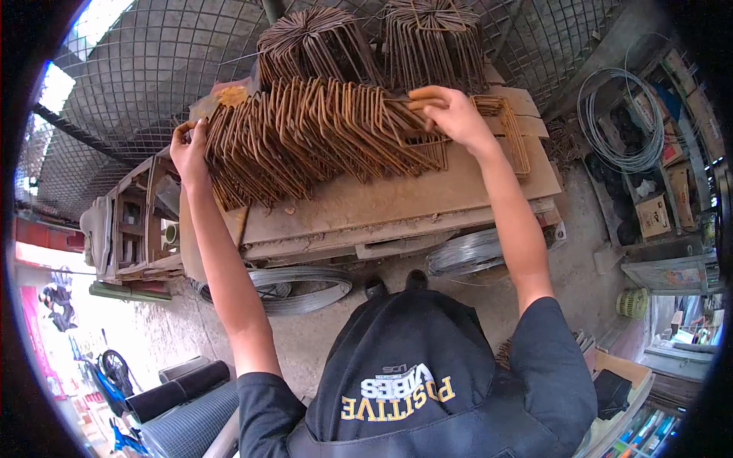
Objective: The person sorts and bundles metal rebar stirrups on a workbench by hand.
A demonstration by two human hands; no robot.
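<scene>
A long row of rusty rebar stirrups [305, 133], bent from thin steel rod, leans in a slanted stack on the wooden table [366, 214]. My left hand [189, 153] is at the left end of the row, its fingers curled around the outermost stirrups. At the right end is my right hand [452, 118], with fingers and thumb closed on the top of the last stirrups. The fingertips of both hands look stained with rust. A few flat stirrups [513, 137] lie on the table just right of my right hand.
Two round bundles of stirrups, one on the left [313, 42] and one on the right [431, 46], stand behind the row against a wire mesh [191, 61]. Wire coils [305, 294] lie under the table's front edge. Another wire coil [622, 122] hangs at the right.
</scene>
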